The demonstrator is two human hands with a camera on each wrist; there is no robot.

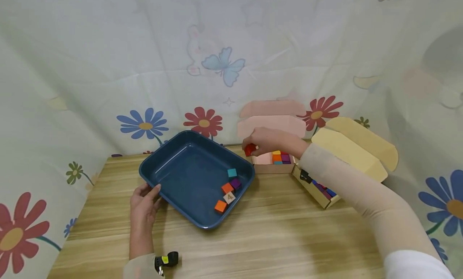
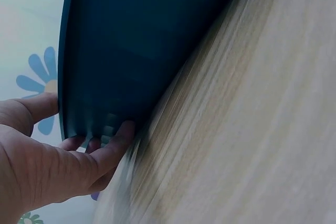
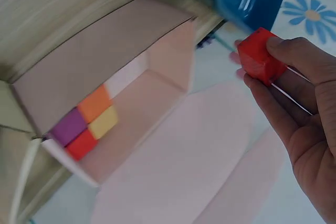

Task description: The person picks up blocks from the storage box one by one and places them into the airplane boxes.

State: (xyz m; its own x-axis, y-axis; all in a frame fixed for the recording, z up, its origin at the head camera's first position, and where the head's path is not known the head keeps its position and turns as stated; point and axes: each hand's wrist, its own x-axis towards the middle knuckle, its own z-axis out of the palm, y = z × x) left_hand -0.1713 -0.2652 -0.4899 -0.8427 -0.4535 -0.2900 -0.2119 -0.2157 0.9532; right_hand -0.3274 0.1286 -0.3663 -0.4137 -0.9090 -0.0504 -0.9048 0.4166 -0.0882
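Observation:
A red cube is pinched between the thumb and fingers of my right hand, above the left part of a pink cardboard box. Inside that box, orange, yellow, purple and red cubes sit together at one end. My left hand grips the near left rim of a blue tray, thumb on top and fingers against the outer wall in the left wrist view. Several cubes lie along the tray's right side: teal, purple, orange, and a pale one marked 4.
To the right of the pink box stands an open yellow cardboard box with dark and blue cubes, partly covered by my right arm. Both lids stand up behind. A wood-grain table lies beneath, and a flowered cloth hangs around it.

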